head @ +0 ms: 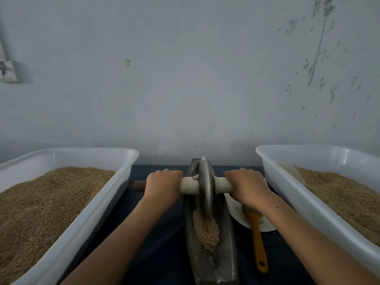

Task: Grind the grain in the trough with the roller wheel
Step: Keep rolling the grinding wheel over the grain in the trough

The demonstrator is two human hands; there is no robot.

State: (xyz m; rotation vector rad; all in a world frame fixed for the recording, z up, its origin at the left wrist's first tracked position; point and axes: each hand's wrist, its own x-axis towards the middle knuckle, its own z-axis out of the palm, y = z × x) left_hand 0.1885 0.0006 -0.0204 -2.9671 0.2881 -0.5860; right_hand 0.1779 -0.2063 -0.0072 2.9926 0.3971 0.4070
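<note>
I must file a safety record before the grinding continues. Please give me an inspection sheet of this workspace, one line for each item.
Surface: dark blue cloth covers the table; a few pale specks lie near the plate.
Job's things: metal trough lies lengthwise at centre, grain in its groove; roller wheel stands upright in it on a cross handle.
Clutter: white plate right of the trough, with an orange-handled brush lying over its rim; two white tubs of grain, left tub and right tub.
Hands: left hand and right hand each grip the handle, one on each side of the wheel.
Cables: nothing seen.
Surroundings: grey wall with dark marks at right; a small fixture at far left.
</note>
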